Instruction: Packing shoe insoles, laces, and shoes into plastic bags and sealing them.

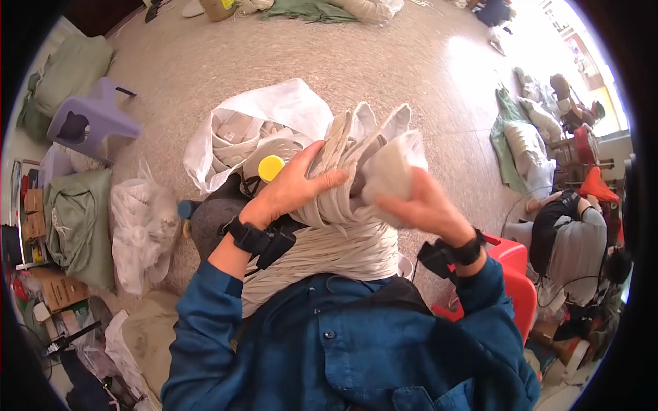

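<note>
On my lap lies a long stack of beige, nested pieces that look like shoe uppers [329, 253]. My left hand [295, 185] grips the upper end of this stack, thumb across the front edges. Grey-lined pointed ends stand up beyond it. A pale, thin piece [391, 171], blurred by motion, is pinched in my right hand [428, 205], against the right side of the stack; its exact kind is unclear. Just left of my left hand shows a yellow cap [271, 168]. Behind it, an open white plastic bag [288, 103] holds more beige uppers.
A tied plastic bag [144, 226] and a folded green sack [79, 226] lie at left, near a purple stool [96, 116]. By my right elbow stands a red plastic seat [510, 274]. Another person [569, 240] bends over at right, near filled bags [528, 151].
</note>
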A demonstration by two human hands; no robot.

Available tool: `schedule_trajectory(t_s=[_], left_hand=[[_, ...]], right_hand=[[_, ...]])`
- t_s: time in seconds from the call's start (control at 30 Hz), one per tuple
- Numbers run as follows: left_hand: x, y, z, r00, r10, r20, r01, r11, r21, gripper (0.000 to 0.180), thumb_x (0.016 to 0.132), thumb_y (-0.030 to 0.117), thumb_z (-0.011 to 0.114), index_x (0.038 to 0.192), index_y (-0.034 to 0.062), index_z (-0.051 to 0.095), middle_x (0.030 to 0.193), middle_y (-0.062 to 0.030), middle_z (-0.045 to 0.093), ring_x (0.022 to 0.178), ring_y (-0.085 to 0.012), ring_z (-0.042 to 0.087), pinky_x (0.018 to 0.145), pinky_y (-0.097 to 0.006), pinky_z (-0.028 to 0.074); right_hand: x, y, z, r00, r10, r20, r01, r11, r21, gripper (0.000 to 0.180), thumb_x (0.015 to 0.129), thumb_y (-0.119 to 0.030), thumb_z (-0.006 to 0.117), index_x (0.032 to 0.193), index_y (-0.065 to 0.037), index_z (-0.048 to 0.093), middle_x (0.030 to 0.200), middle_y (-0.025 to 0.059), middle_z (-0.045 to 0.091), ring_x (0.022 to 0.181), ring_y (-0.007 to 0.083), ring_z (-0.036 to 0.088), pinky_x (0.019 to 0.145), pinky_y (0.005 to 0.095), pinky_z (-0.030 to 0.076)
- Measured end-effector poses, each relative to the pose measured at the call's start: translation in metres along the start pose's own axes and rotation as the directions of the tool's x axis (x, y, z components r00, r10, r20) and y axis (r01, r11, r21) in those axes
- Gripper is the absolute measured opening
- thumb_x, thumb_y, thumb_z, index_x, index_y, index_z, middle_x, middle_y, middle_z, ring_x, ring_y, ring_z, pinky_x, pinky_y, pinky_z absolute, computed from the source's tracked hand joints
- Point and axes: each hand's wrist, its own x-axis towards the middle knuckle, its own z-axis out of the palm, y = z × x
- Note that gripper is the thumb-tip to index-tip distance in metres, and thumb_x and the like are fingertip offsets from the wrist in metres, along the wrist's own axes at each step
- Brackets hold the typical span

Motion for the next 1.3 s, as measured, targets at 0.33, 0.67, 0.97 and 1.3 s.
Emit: schedule_trajectory(t_s=[0.33,0.67,0.97,1.3], left_hand=[[0.008,-0.016,0.013,0.999,-0.037,-0.012,0.034,0.982,-0.185,0.087,0.088,0.053,0.063,0.144,-0.0082,0.036,0.141,-0.0274,0.044,0.133,-0.0330,0.042,0.111,-0.038,0.032],[0.008,0.004,0.027,1.000,0.001,0.011,0.001,0.981,-0.192,0.085,0.093,0.059,0.050,0.143,-0.0087,0.038,0.145,-0.0283,0.040,0.138,-0.0366,0.035,0.115,-0.040,0.026],[0.006,0.006,0.038,0.999,-0.029,-0.031,0.024,0.986,-0.167,0.073,0.099,0.052,0.047,0.149,0.0002,0.032,0.154,-0.0199,0.029,0.146,-0.0289,0.021,0.119,-0.037,0.015],[-0.029,-0.034,-0.060,0.834,0.247,-0.493,-0.132,0.957,0.257,0.047,0.083,0.017,0.072,0.123,-0.0016,0.057,0.124,-0.0192,0.059,0.118,-0.0285,0.057,0.102,-0.036,0.043]], right_hand=[[-0.003,0.031,0.053,0.952,-0.255,-0.172,0.196,0.933,-0.301,0.042,0.083,-0.018,0.074,0.119,0.000,0.058,0.099,0.0202,0.069,0.092,0.0339,0.068,0.079,0.0386,0.053],[0.007,0.035,0.054,0.979,-0.201,-0.042,0.172,0.914,-0.367,0.094,0.066,-0.044,0.087,0.132,0.006,0.044,0.117,0.0253,0.062,0.106,0.0421,0.061,0.091,0.0438,0.050],[0.002,0.022,0.095,0.966,0.093,-0.241,-0.051,0.983,0.177,0.049,0.076,-0.018,0.081,0.116,0.003,0.062,0.105,0.0154,0.070,0.099,0.0253,0.067,0.085,0.0352,0.052],[-0.010,0.015,0.024,0.956,0.263,-0.130,-0.167,0.853,0.494,0.052,0.078,-0.004,0.077,0.126,0.002,0.058,0.115,0.0085,0.067,0.103,0.0175,0.064,0.087,0.0311,0.053]])
